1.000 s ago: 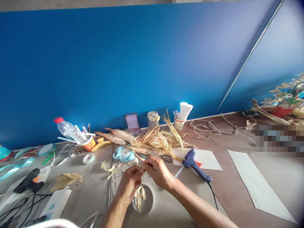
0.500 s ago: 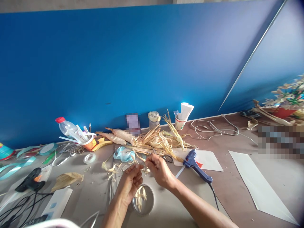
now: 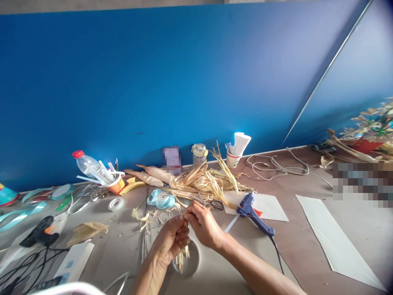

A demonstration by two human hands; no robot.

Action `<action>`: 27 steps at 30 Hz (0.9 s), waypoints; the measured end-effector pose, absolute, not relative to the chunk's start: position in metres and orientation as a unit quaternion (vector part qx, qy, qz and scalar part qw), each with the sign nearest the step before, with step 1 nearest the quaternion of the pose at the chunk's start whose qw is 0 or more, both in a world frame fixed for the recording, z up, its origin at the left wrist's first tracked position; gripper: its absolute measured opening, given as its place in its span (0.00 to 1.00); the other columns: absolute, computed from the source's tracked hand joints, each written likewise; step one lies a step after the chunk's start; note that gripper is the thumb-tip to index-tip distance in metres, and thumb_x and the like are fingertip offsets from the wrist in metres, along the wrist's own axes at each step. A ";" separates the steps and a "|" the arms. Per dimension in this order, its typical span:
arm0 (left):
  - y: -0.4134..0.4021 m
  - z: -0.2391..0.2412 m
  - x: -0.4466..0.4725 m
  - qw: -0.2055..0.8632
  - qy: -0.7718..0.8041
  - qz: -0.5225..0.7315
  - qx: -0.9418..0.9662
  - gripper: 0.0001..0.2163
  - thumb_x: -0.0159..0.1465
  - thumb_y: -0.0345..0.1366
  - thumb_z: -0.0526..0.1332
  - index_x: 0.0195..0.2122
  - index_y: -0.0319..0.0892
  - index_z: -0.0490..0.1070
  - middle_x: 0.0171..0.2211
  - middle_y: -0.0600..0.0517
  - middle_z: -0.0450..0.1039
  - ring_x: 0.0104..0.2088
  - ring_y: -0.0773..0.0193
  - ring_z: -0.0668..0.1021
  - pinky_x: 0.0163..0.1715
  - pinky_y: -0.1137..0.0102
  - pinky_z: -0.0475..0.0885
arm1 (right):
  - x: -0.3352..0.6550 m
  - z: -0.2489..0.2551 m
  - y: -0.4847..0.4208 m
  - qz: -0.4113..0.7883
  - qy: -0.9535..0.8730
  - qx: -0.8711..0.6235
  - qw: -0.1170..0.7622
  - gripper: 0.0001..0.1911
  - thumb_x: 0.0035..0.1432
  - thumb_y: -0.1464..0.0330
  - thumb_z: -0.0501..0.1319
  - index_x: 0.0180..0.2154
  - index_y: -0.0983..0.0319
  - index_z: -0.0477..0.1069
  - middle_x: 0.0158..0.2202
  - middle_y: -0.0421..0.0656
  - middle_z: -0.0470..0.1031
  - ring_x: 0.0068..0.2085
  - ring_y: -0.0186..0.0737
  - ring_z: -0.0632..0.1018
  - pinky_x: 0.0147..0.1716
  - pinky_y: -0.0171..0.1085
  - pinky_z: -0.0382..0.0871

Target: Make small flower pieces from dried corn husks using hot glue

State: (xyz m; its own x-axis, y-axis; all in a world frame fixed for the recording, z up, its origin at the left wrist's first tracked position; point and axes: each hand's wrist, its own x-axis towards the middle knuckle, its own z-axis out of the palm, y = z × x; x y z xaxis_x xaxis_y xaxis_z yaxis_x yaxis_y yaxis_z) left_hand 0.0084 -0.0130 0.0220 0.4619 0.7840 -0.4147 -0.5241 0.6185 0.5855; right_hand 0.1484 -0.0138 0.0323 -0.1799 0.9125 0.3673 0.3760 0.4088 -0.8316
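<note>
My left hand (image 3: pixel 172 238) and my right hand (image 3: pixel 203 224) meet fingertip to fingertip over the middle of the table. Both are closed in a pinch; whatever lies between the fingertips is too small or hidden to make out. Just below them sits a round bowl (image 3: pixel 194 266) with a few pale strips of corn husk (image 3: pixel 179 262) in it, partly covered by my left hand. Beyond my fingers lies a heap of dried corn husks (image 3: pixel 205 182). Black-handled scissors (image 3: pixel 217 204) rest near my right hand, with a blue glue gun (image 3: pixel 256 215) farther right.
Light blue ribbon (image 3: pixel 161 199) and a tape roll (image 3: pixel 116 203) lie left of centre. A cup of glue sticks (image 3: pixel 116 185) and a bottle (image 3: pixel 87 164) stand behind. White paper (image 3: pixel 337 241) lies right. Cables and a power strip (image 3: pixel 73 262) occupy the left front.
My hands have come closer together, fingertips now touching, and my right hand has dropped slightly. The things on the table have not moved.
</note>
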 end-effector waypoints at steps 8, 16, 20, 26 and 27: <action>-0.012 0.023 0.009 0.811 0.344 0.439 0.178 0.14 0.47 0.31 0.71 0.20 0.37 0.62 0.15 0.63 0.50 0.15 0.79 0.49 0.14 0.81 0.50 | 0.147 0.031 -0.013 0.301 -0.696 -0.466 0.457 0.09 0.56 0.76 0.52 0.26 0.62 0.64 0.26 0.41 0.67 0.30 0.36 0.69 0.31 0.34 0.63; -0.015 0.027 0.014 0.723 0.406 0.484 0.279 0.13 0.47 0.34 0.70 0.20 0.38 0.64 0.15 0.62 0.53 0.16 0.78 0.54 0.15 0.80 0.51 | 0.145 0.031 -0.012 0.377 -0.637 -0.495 0.455 0.08 0.57 0.71 0.54 0.25 0.63 0.64 0.24 0.39 0.65 0.27 0.33 0.66 0.27 0.32 0.60; -0.017 0.031 0.015 0.692 0.432 0.492 0.305 0.13 0.48 0.36 0.70 0.21 0.39 0.64 0.16 0.61 0.54 0.17 0.77 0.56 0.17 0.79 0.52 | 0.152 0.028 -0.008 0.409 -0.610 -0.490 0.469 0.14 0.59 0.62 0.53 0.23 0.63 0.61 0.21 0.36 0.58 0.24 0.31 0.61 0.23 0.31 0.55; -0.016 0.031 0.014 0.673 0.446 0.493 0.324 0.14 0.48 0.38 0.69 0.20 0.39 0.63 0.16 0.62 0.53 0.16 0.76 0.54 0.17 0.77 0.50 | 0.157 0.024 -0.005 0.502 -0.573 -0.455 0.461 0.20 0.59 0.54 0.52 0.24 0.63 0.61 0.20 0.35 0.56 0.23 0.29 0.58 0.21 0.30 0.52; -0.016 0.031 0.015 0.668 0.449 0.492 0.333 0.14 0.48 0.38 0.69 0.20 0.39 0.63 0.16 0.61 0.54 0.17 0.76 0.55 0.17 0.77 0.50 | 0.156 0.023 -0.005 0.507 -0.575 -0.455 0.453 0.21 0.59 0.54 0.51 0.23 0.63 0.60 0.20 0.35 0.55 0.23 0.29 0.57 0.21 0.30 0.51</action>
